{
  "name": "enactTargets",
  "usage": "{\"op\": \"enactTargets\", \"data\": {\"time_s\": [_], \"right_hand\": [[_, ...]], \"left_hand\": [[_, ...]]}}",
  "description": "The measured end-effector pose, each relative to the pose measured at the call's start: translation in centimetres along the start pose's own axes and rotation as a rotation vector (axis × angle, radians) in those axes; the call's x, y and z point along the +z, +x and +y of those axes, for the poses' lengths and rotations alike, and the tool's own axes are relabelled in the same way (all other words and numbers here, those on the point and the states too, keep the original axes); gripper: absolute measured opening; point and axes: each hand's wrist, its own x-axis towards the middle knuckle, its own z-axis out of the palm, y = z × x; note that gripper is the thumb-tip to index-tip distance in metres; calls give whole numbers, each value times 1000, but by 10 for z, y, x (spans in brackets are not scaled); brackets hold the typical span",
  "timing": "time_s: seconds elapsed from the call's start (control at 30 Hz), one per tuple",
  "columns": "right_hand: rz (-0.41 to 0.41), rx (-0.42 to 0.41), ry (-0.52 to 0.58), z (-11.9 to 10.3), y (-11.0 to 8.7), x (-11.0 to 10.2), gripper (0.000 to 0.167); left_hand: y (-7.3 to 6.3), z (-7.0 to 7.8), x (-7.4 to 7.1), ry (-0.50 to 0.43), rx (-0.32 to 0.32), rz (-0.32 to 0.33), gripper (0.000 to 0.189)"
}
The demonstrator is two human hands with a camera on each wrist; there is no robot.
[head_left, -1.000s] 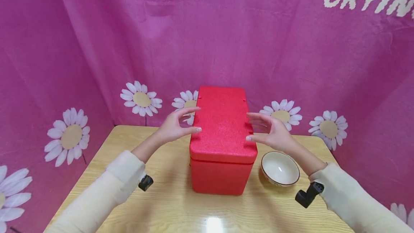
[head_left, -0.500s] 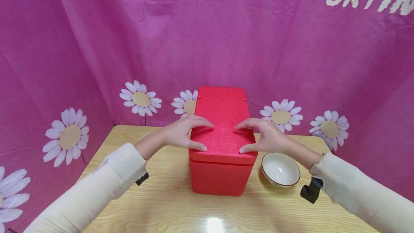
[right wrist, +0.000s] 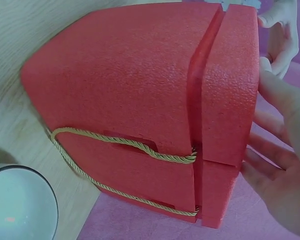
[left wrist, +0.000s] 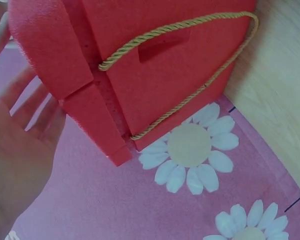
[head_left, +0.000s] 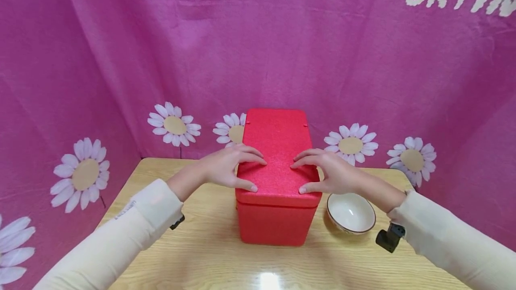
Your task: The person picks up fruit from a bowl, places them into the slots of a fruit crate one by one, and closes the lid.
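Note:
A red foam box (head_left: 276,225) with a matching lid (head_left: 278,140) stands on the table in the head view. My left hand (head_left: 223,167) rests its fingertips and thumb on the left part of the lid's near half, fingers spread. Opposite it, my right hand (head_left: 334,172) touches the right part in the same way. Neither hand curls round anything. A twisted gold cord (left wrist: 182,104) hangs on the box's left side in the left wrist view, and another gold cord (right wrist: 107,138) shows on the right side. A narrow groove runs between lid and box.
A white bowl with a brown rim (head_left: 350,214) stands on the wooden table (head_left: 193,245), right of the box and below my right forearm. A magenta cloth (head_left: 282,57) with daisies and white letters hangs behind the table and at both sides.
Both hands have moved inward and toward me, from beside the lid's edges onto its top. In the last half second they have hardly moved. Box and bowl have stayed in place.

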Motion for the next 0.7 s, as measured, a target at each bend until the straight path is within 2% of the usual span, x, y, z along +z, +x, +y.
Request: {"op": "enactTargets", "data": {"time_s": [0.1,0.33,0.7], "right_hand": [[2,6,8,1,-2,4,49],[47,5,13,0,-1,8,51],[34,37,47,4,-11,16,53]], "left_hand": [[-2,-1,2,16,3,10,62],[-6,-9,9,1,35,123,61],[-7,-11,25,-33,43,122,64]]}}
